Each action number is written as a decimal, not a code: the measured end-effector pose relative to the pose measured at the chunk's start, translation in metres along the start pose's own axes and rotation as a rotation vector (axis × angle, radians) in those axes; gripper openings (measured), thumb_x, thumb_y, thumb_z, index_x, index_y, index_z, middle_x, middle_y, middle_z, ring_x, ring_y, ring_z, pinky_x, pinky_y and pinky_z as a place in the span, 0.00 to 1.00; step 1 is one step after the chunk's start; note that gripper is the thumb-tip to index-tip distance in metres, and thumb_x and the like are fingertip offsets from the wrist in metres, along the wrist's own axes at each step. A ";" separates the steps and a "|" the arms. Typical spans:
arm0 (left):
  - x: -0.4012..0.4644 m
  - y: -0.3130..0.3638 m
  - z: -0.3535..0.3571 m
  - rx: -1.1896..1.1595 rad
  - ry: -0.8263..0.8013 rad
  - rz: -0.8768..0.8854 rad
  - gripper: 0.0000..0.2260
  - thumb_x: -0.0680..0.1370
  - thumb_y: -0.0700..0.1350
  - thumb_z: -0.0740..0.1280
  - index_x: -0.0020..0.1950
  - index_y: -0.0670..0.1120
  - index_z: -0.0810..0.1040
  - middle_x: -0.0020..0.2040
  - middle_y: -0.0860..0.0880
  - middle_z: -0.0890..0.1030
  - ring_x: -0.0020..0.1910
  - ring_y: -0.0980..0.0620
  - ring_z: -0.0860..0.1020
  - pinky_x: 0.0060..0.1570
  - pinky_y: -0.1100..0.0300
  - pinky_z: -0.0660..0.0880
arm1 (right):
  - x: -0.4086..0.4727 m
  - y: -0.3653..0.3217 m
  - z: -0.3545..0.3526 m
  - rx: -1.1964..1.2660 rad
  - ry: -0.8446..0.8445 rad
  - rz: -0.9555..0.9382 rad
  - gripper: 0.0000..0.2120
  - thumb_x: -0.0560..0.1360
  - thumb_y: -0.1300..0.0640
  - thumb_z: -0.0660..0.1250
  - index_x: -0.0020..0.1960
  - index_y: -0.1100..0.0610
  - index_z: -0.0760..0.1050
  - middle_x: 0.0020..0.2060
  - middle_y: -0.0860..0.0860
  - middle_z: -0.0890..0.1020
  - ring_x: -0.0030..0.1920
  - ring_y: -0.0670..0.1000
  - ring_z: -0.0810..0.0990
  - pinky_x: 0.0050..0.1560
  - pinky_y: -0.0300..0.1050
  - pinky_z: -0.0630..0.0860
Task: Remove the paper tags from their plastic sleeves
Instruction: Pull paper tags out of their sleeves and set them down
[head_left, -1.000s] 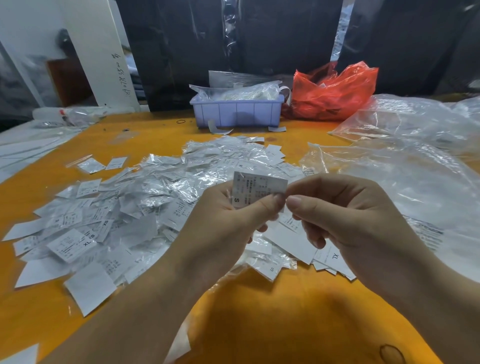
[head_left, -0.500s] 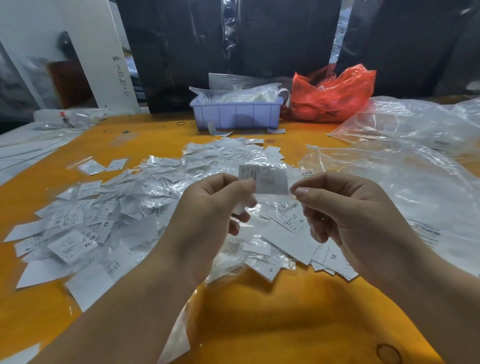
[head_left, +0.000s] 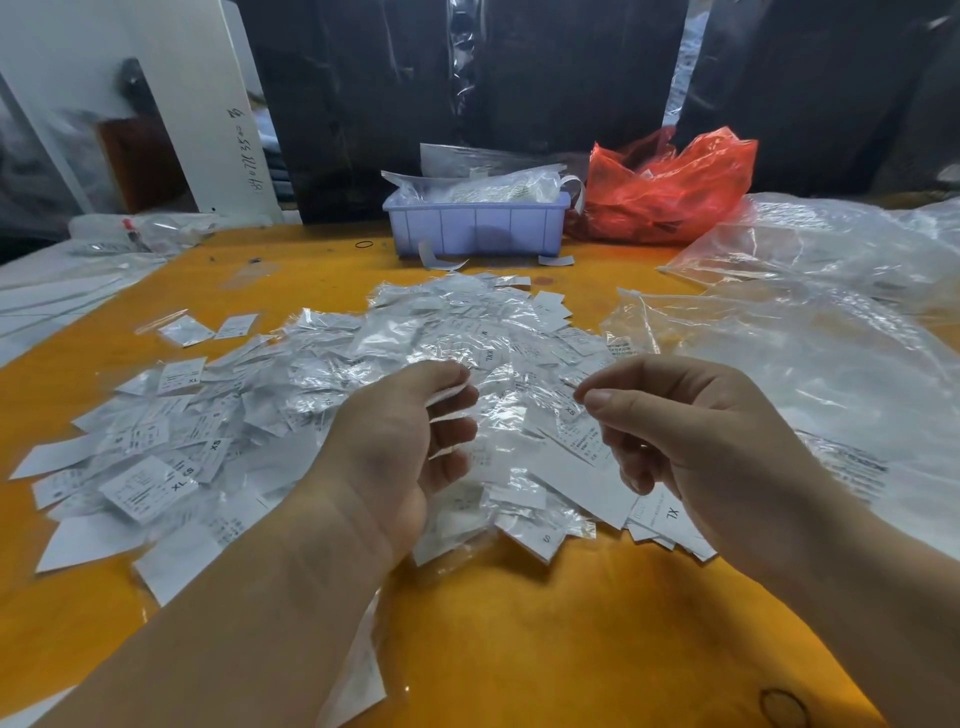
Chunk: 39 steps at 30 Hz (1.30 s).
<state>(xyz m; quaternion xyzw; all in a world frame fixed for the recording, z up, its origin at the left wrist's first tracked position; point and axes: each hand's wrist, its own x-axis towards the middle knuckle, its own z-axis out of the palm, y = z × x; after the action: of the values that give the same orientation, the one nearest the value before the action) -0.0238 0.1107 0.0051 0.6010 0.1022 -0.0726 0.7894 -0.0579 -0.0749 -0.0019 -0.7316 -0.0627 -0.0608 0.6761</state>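
Paper grip: left hand (head_left: 400, 457) held a white tag (head_left: 448, 396) edge-on between curled fingers.
Right grip: right hand (head_left: 691, 447) had thumb and forefinger pinched together; whether a clear sleeve was between them, I could not tell.
Pile: sleeved tags (head_left: 363, 364) lay mid-table (head_left: 519, 649), bare ones toward the left edge.
Advice: probably best to drop the tag left, shed any sleeve right, then pick one packet only, since the film would cling.
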 end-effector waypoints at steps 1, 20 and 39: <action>0.000 -0.001 0.000 0.050 -0.017 0.018 0.06 0.77 0.45 0.67 0.45 0.45 0.83 0.34 0.52 0.82 0.30 0.54 0.76 0.24 0.62 0.72 | 0.000 0.000 0.000 -0.015 -0.002 0.002 0.06 0.73 0.62 0.70 0.41 0.55 0.84 0.27 0.50 0.77 0.27 0.48 0.73 0.28 0.38 0.71; -0.013 -0.009 0.004 0.510 -0.530 0.385 0.11 0.76 0.42 0.71 0.55 0.55 0.79 0.41 0.45 0.84 0.37 0.58 0.81 0.31 0.72 0.71 | -0.001 0.000 -0.001 -0.073 -0.111 0.034 0.04 0.74 0.58 0.70 0.41 0.56 0.82 0.32 0.54 0.79 0.30 0.48 0.76 0.30 0.40 0.72; -0.013 -0.010 0.004 0.711 -0.126 0.716 0.07 0.73 0.45 0.74 0.40 0.57 0.80 0.43 0.61 0.79 0.43 0.64 0.77 0.37 0.74 0.70 | 0.003 -0.001 -0.006 0.024 0.156 0.033 0.09 0.75 0.60 0.69 0.36 0.57 0.81 0.26 0.52 0.76 0.25 0.48 0.71 0.26 0.39 0.70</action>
<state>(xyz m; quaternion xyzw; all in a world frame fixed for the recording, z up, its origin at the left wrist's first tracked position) -0.0383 0.1040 0.0002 0.8244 -0.1890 0.1363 0.5159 -0.0549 -0.0811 -0.0001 -0.7172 0.0015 -0.1059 0.6888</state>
